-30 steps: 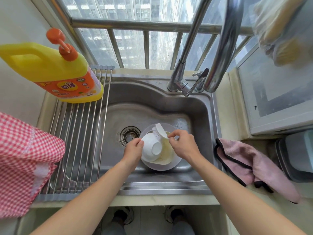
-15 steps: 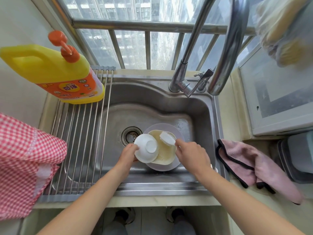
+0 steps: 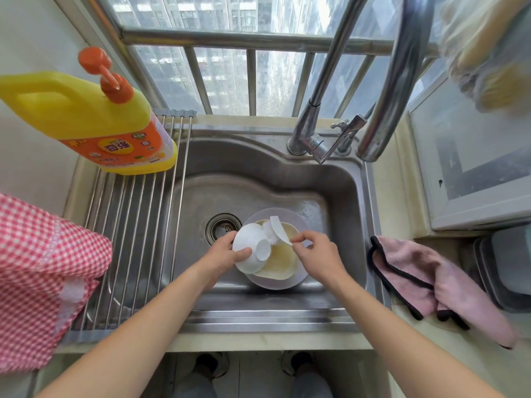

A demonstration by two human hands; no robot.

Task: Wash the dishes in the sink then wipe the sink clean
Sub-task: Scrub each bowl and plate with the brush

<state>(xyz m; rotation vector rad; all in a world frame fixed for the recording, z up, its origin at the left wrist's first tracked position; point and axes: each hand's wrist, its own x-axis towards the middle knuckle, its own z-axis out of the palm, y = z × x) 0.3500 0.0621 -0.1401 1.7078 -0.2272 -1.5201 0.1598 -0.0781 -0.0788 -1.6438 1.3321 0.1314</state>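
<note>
Scrubbing continues: our left hand [image 3: 227, 254] still grips the white bowl [image 3: 250, 251] over the sink [image 3: 342, 196]; our right hand [image 3: 314, 254], pinching the brush [image 3: 279, 229], has returned bowlward. Rinsing remains.

The brush [image 3: 277, 229] has swung back against the bowl [image 3: 250, 248].

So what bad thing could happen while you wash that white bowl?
The small white bowl is tilted, held only by the left hand above the steel sink; if wet, it might slip and chip on the pale plates below. The right hand pinches a white brush by its edge, a light hold that could drop it.
</note>
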